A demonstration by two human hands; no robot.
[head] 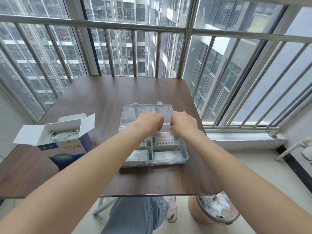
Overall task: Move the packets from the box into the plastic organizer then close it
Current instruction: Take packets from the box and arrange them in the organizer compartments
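Observation:
A clear plastic organizer [184,156] sits in the middle of the dark wooden table [101,102]. Its transparent lid [146,109] stands raised at the back, tilted away from me. White packets lie in its front compartments [167,157]. My left hand [148,122] and my right hand [183,123] are side by side over the organizer's back compartments, fingers curled downward near the lid's hinge edge; what the fingertips pinch is hidden. An open blue and white cardboard box [67,149] stands at the left, with several white packets [62,135] inside.
A metal railing and windows [152,53] run behind and to the right of the table. Below the table's front right corner stands a pink waste bin [212,211] with rubbish. My legs in jeans [135,215] show under the table's edge.

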